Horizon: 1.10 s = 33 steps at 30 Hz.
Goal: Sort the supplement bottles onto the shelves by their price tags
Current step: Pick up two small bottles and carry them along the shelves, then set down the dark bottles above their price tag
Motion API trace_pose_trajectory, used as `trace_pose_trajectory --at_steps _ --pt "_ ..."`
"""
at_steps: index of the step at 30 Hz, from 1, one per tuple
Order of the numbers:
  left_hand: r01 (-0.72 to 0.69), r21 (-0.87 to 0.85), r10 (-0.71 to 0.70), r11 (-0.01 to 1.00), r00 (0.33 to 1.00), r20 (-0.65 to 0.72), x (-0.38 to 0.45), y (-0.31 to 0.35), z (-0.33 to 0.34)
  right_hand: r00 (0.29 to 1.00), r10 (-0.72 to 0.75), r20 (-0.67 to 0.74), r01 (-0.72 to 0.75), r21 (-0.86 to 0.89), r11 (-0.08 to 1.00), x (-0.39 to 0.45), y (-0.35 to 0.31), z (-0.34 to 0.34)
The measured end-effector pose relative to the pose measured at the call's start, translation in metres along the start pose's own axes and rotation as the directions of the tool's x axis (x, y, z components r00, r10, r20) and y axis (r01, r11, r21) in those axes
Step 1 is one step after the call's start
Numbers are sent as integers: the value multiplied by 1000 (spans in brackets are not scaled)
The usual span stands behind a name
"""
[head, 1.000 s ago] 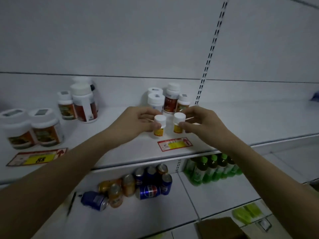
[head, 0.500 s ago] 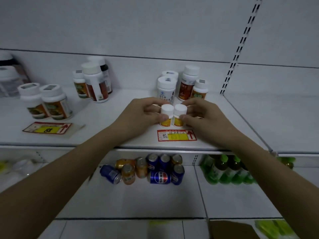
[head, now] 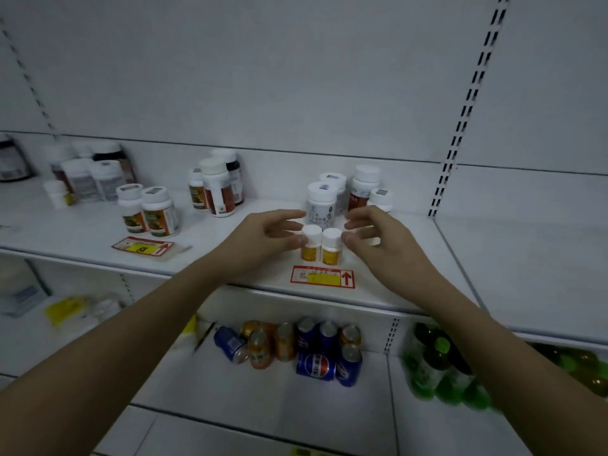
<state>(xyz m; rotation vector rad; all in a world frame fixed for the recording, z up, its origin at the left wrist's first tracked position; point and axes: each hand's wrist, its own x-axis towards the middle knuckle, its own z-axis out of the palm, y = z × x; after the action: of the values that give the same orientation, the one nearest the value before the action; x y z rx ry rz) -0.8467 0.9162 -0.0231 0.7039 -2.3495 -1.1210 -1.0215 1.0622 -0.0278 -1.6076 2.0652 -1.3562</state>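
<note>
Two small yellow-labelled bottles with white caps stand side by side on the white shelf [head: 427, 268], the left one [head: 311, 246] and the right one [head: 331, 250]. Just in front of them lies a red and yellow price tag [head: 323, 277]. My left hand [head: 263, 240] is beside the left bottle with fingers spread, its thumb tip close to or touching the cap. My right hand [head: 381, 240] hovers beside the right bottle with fingers loosely spread, a small gap between them. Behind stand a white bottle with a blue label [head: 321, 204] and a red-labelled bottle [head: 363, 189].
More supplement bottles stand to the left: a pair with orange labels [head: 149, 210], a tall red-labelled one [head: 217, 189], and a blurred group [head: 85, 176] farther left. A second price tag [head: 143, 245] lies there. Below are soda cans [head: 296, 347] and green bottles [head: 441, 366].
Both hands have set the two small bottles down together behind the price tag and have opened and drawn slightly away from them. The view has shifted, showing more shelf to the left.
</note>
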Motion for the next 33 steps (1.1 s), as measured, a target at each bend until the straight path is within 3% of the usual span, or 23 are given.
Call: trace_pose_trajectory --at_steps 2,4,11,20,33 --pt "-5 106 13 994 998 -68 -6 10 -10 993 -77 -88 75 -29 997 4 -18 -6" --pt "9 208 23 978 988 -152 -12 21 -21 989 -120 -81 117 -37 992 12 -41 -8" --pt "207 535 29 819 916 -399 -44 46 -84 967 -180 182 211 -168 963 52 -112 33" --pt "481 513 -154 711 818 -554 -128 7 -211 873 -224 432 339 -208 918 66 -235 138" --pt "706 415 -267 574 640 -721 -337 -92 -426 719 -357 596 544 -164 823 60 -440 391"
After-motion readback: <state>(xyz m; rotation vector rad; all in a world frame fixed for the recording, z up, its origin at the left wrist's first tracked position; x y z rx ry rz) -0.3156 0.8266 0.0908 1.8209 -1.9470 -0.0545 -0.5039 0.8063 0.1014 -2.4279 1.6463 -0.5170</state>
